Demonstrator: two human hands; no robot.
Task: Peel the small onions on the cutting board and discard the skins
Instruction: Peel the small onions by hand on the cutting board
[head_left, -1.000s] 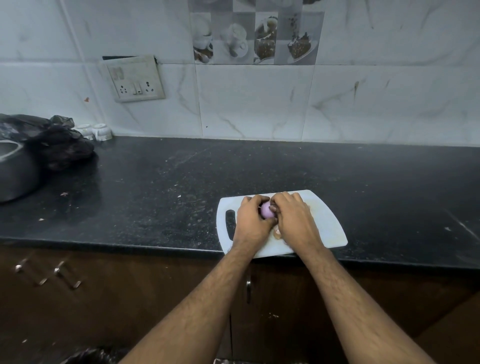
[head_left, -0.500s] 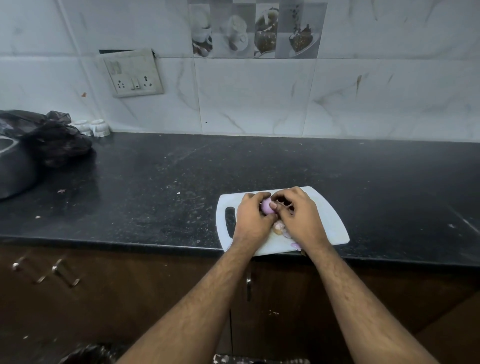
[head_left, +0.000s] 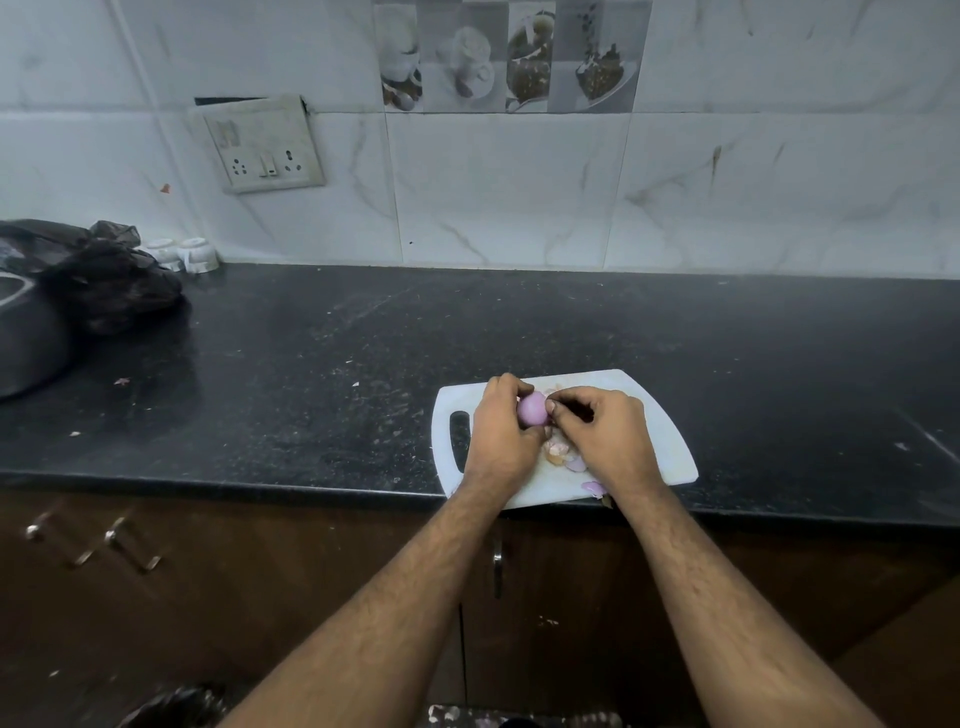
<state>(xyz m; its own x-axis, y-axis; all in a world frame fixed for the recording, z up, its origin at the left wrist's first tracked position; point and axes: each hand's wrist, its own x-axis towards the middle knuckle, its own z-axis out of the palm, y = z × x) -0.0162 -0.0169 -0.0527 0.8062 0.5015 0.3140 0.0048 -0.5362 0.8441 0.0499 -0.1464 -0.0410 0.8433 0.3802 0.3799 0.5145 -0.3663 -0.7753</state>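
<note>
Now, head view: both hands over the cutting board (head_left: 670, 441), which lies on the bench (head_left: 311, 374).
Left hand (head_left: 501, 434): grips the onion (head_left: 532, 409).
Right hand (head_left: 605, 436): pinches at the onion's side.
Progress: onion looks mostly bare; skins (head_left: 563, 452) not yet discarded.
Textures: onion smooth, pale purple, round; skins thin, curled; board white plastic.

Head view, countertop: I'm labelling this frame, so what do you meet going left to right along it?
Dark pot → black plastic bag → small white cups → cutting board, where the left hand holds the onion and the right hand picks at it.
</note>
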